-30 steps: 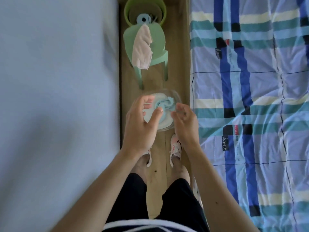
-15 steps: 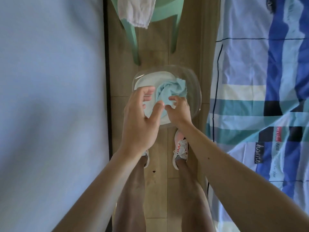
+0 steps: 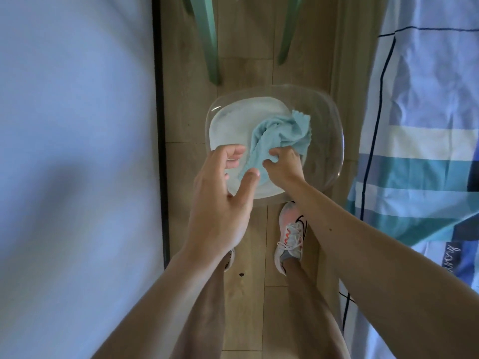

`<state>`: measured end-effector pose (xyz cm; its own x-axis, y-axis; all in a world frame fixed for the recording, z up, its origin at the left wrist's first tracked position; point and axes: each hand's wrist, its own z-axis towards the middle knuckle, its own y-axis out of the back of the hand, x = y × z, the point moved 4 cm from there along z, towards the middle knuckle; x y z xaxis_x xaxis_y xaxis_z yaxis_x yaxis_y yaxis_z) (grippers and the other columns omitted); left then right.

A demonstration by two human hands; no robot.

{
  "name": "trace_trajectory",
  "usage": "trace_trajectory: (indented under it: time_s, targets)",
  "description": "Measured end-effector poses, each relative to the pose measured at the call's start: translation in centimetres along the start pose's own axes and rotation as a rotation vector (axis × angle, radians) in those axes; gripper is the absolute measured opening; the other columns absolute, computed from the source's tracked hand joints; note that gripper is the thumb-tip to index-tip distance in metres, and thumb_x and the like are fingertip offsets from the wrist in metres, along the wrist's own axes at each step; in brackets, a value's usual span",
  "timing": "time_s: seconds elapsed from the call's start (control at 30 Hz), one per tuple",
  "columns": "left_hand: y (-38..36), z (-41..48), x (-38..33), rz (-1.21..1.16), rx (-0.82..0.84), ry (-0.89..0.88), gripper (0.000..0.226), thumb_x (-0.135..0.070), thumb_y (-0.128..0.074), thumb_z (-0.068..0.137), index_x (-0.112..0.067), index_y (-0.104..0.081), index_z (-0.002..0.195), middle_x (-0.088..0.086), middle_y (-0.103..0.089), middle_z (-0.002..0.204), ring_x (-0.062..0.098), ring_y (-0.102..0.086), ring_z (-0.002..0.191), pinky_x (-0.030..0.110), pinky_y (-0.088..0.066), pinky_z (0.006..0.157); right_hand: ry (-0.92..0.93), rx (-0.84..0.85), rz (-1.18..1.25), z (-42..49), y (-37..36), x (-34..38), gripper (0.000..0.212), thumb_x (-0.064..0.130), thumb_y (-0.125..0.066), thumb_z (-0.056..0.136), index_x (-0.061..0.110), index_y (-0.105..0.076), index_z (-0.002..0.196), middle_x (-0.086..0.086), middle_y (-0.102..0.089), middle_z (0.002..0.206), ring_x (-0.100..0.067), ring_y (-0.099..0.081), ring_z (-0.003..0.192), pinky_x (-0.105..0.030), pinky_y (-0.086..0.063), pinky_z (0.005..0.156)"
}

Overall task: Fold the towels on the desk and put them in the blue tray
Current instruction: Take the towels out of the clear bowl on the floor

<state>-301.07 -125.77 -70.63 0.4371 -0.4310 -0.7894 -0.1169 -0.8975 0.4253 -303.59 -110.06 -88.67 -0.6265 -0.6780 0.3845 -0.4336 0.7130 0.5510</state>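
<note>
Right hand point(image 3: 283, 165): reaching down into the tray, fingers curled and pinching a bunched fold of the blue towel.
Left hand point(image 3: 220, 200): above the tray's near-left rim, fingers spread and loose, gripping nothing.
Blue towel point(image 3: 278, 137): crumpled, inside the tray, lying on the pale cloth.
Pale cloth point(image 3: 241, 120): flat on the tray bottom, under the towel.
Tray point(image 3: 333, 143): clear-walled, on the wooden floor point(image 3: 246, 63) just ahead of the sneaker point(image 3: 290, 237).
Surroundings: green chair legs point(image 3: 211, 45) beyond the tray; plaid bedsheet point(image 3: 420, 125) at right.
</note>
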Motion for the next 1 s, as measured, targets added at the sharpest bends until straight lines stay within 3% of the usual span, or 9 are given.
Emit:
trace_trajectory:
  time_s: [0.2, 0.33, 0.4, 0.47, 0.6, 0.7, 0.8, 0.9, 1.0]
  targets:
    - [0.1, 0.7, -0.8, 0.032, 0.028, 0.027, 0.041, -0.038, -0.057, 0.091, -0.019, -0.059, 0.127, -0.011, -0.063, 0.126, 0.004, -0.058, 0.121, 0.035, -0.049, 0.105, 0.124, -0.150, -0.009, -3.0, 3.0, 2.2, 0.028, 0.021, -0.062, 0.094, 0.016, -0.068, 0.121, -0.002, -0.066, 0.130, -0.021, -0.058, 0.123, -0.040, -0.044, 0.107]
    - [0.0, 1.4, -1.7, 0.092, 0.069, 0.027, 0.041, -0.036, -0.062, 0.093, -0.020, -0.056, 0.131, -0.010, -0.060, 0.131, 0.005, -0.055, 0.123, 0.036, -0.049, 0.105, 0.261, -0.212, 0.140, -6.8, 7.5, 5.5, 0.018, 0.018, -0.063, 0.095, 0.016, -0.077, 0.105, 0.007, -0.074, 0.110, -0.007, -0.065, 0.104, -0.012, -0.045, 0.090]
    - [0.1, 1.8, -2.2, 0.152, 0.100, 0.001, 0.047, -0.031, -0.067, 0.092, -0.022, -0.052, 0.135, -0.011, -0.056, 0.135, 0.002, -0.052, 0.123, 0.020, -0.045, 0.103, 0.316, -0.175, 0.244, -8.8, 9.5, 7.4, 0.016, 0.017, -0.064, 0.094, 0.018, -0.079, 0.099, 0.010, -0.076, 0.101, -0.001, -0.067, 0.096, -0.007, -0.047, 0.084]
    - [0.3, 2.2, -3.0, 0.163, 0.129, -0.033, 0.056, -0.030, -0.073, 0.087, -0.023, -0.049, 0.137, -0.012, -0.055, 0.135, -0.003, -0.050, 0.119, 0.006, -0.040, 0.096, 0.349, -0.085, 0.336, -10.7, 10.9, 9.3, 0.015, 0.016, -0.064, 0.094, 0.021, -0.079, 0.097, 0.013, -0.076, 0.097, 0.000, -0.069, 0.095, -0.010, -0.050, 0.085]
    - [1.4, 2.7, -4.8, 0.097, 0.022, -0.090, 0.049, -0.030, -0.077, 0.085, -0.023, -0.055, 0.128, -0.013, -0.063, 0.120, 0.007, -0.062, 0.109, 0.026, -0.054, 0.090, 0.394, 0.046, 0.445, -13.3, 12.4, 12.5, 0.017, 0.015, -0.064, 0.094, 0.020, -0.079, 0.097, 0.014, -0.077, 0.094, 0.004, -0.069, 0.098, -0.012, -0.052, 0.086]
    - [3.5, 3.2, -6.0, 0.058, -0.130, -0.114, 0.027, -0.011, -0.068, 0.089, -0.018, -0.061, 0.114, -0.011, -0.068, 0.103, 0.008, -0.068, 0.093, 0.030, -0.058, 0.079, 0.431, 0.075, 0.451, -13.8, 12.9, 14.5, 0.017, 0.013, -0.063, 0.094, 0.021, -0.079, 0.095, 0.014, -0.077, 0.093, 0.000, -0.070, 0.098, -0.022, -0.054, 0.091]
    - [5.7, 3.9, -6.6, -0.006, -0.205, -0.095, 0.034, 0.007, -0.060, 0.086, -0.024, -0.061, 0.100, -0.016, -0.068, 0.088, 0.006, -0.068, 0.082, 0.020, -0.056, 0.066, 0.498, 0.111, 0.407, -13.5, 13.1, 16.9, 0.019, 0.013, -0.063, 0.094, 0.024, -0.077, 0.099, 0.014, -0.077, 0.096, -0.004, -0.070, 0.100, -0.031, -0.053, 0.098]
    - [7.4, 4.4, -6.9, -0.053, -0.274, -0.071, 0.039, 0.011, -0.057, 0.084, -0.027, -0.059, 0.094, -0.016, -0.069, 0.085, 0.004, -0.068, 0.081, 0.010, -0.049, 0.063, 0.556, 0.139, 0.366, -12.1, 13.4, 19.9, 0.018, 0.021, -0.064, 0.093, 0.031, -0.072, 0.106, 0.011, -0.077, 0.098, -0.006, -0.071, 0.098, -0.039, -0.055, 0.095]
    - [8.4, 5.0, -6.4, -0.108, -0.317, -0.044, 0.037, 0.010, -0.056, 0.085, -0.026, -0.061, 0.094, -0.014, -0.072, 0.087, 0.004, -0.069, 0.083, 0.008, -0.049, 0.065, 0.587, 0.018, 0.319, -9.0, 14.0, 23.4, 0.018, 0.019, -0.065, 0.092, 0.025, -0.070, 0.108, 0.011, -0.073, 0.107, -0.004, -0.068, 0.101, -0.033, -0.055, 0.091]
